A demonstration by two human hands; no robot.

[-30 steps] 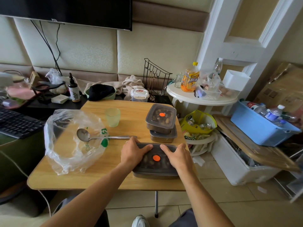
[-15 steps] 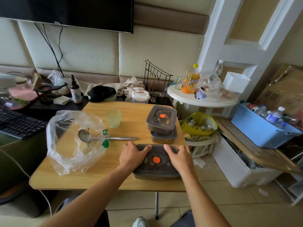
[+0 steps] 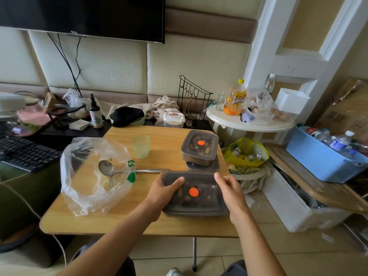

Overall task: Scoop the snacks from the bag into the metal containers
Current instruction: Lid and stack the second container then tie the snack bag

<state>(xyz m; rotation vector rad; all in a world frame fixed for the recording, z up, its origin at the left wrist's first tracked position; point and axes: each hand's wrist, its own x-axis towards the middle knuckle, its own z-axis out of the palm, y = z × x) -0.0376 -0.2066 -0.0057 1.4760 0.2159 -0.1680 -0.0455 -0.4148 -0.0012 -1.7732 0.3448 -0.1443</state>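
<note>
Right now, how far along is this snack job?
Nearly finished, it seems. Done: the plastic bag looks empty, the ladle lies idle, and the top stacked box is filled and lidded. In hand: the left hand holds the near box, also filled and lidded, with the right hand at its other end. Left: perhaps only pressing that lid tight.

Soft, even daylight; faint shadows under the hands (image 3: pixel 165 193); slight overall softness; wide-angle bowing toward the edges.
</note>
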